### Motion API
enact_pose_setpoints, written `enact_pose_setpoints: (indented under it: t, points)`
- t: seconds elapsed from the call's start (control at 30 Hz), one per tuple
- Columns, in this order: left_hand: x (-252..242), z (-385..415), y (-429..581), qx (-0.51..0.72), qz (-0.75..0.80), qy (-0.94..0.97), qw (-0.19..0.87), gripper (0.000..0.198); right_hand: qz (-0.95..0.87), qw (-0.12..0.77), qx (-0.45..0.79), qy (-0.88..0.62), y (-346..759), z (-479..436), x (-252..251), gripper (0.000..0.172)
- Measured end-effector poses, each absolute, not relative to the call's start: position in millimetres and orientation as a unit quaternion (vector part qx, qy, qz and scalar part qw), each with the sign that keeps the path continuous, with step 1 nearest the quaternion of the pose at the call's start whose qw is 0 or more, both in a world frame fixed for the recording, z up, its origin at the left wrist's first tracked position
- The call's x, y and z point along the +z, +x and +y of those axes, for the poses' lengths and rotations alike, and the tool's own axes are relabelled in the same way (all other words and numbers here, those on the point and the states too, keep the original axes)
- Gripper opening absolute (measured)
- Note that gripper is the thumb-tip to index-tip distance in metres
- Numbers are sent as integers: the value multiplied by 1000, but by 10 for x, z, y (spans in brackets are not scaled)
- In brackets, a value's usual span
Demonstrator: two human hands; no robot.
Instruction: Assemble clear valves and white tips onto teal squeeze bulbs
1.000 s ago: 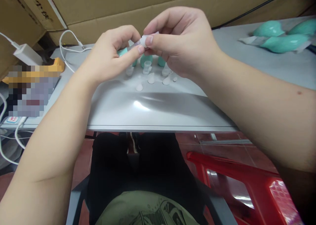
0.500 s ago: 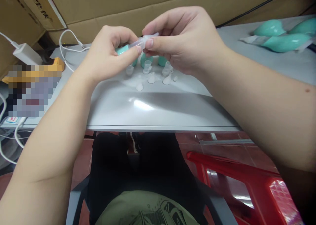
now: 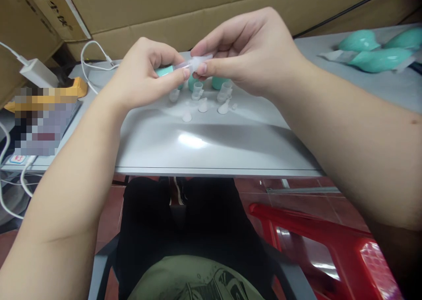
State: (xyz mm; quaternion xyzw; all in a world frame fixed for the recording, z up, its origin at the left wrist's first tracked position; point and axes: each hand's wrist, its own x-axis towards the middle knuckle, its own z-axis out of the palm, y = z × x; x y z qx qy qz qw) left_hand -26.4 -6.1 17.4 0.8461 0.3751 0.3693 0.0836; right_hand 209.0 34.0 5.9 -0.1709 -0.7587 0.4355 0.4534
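My left hand pinches a teal bulb with a clear tube between thumb and fingers. At the tube's end, a translucent white tip is held by the thumb and fingers of my right hand. The tip meets the tube; whether it is fully seated cannot be told. Below the hands stand small clear plastic cups, with more teal bulbs partly hidden behind them. Loose white cone-shaped tips lie in front, beside a tiny clear piece.
Wrapped teal bulbs lie at the right of the grey table. A white charger, a cable and a yellow object sit at the left. Cardboard walls the back; a red stool stands below right.
Both hands, with the bulb and the tip, sit slightly lower in view. The right thumb and the tip have shifted a little; the grips are otherwise the same.
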Motion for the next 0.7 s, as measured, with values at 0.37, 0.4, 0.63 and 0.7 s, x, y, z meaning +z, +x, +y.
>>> enact_pose_setpoints:
  t: [0.37, 0.4, 0.63, 0.7]
  points:
    - [227, -94, -270, 339, 387, 850, 112, 25, -856, 424, 239, -177, 2197, 414, 31, 17]
    - [229, -91, -269, 341, 383, 850, 118, 26, -860, 420, 224, -183, 2199, 406, 33, 18]
    - [200, -1, -273, 332, 366, 858, 139, 34, -886, 399, 145, -186, 2214, 398, 50, 15]
    - [205, -10, -276, 330, 366, 857, 152, 39, -895, 395, 113, -174, 2215, 408, 46, 18]
